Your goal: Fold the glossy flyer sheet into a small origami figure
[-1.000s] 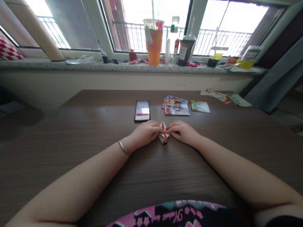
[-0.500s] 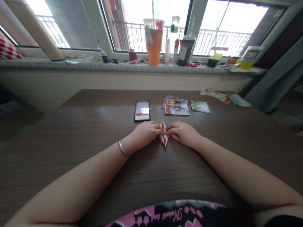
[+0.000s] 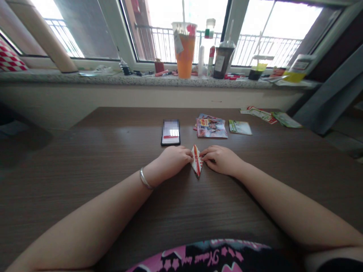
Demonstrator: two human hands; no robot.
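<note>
A small folded paper piece (image 3: 196, 162), kite-shaped with red and white print, lies on the dark wooden table (image 3: 85, 170) between my two hands. My left hand (image 3: 172, 160), with a silver bangle on the wrist, has its fingers curled and pressed against the paper's left edge. My right hand (image 3: 221, 159) pinches the paper's right edge with closed fingertips. Both forearms rest on the table.
A phone (image 3: 170, 132) lies just beyond the paper. Colourful leaflets (image 3: 211, 127) and a green card (image 3: 239, 127) lie to its right, more leaflets (image 3: 266, 115) at the far right. On the windowsill stand an orange cup (image 3: 185, 51), a dark drink cup (image 3: 222, 58) and several small items.
The paper piece has been pressed flatter and narrower between the fingers; its lower coloured tip no longer sticks out. Both hands stay in nearly the same place.
</note>
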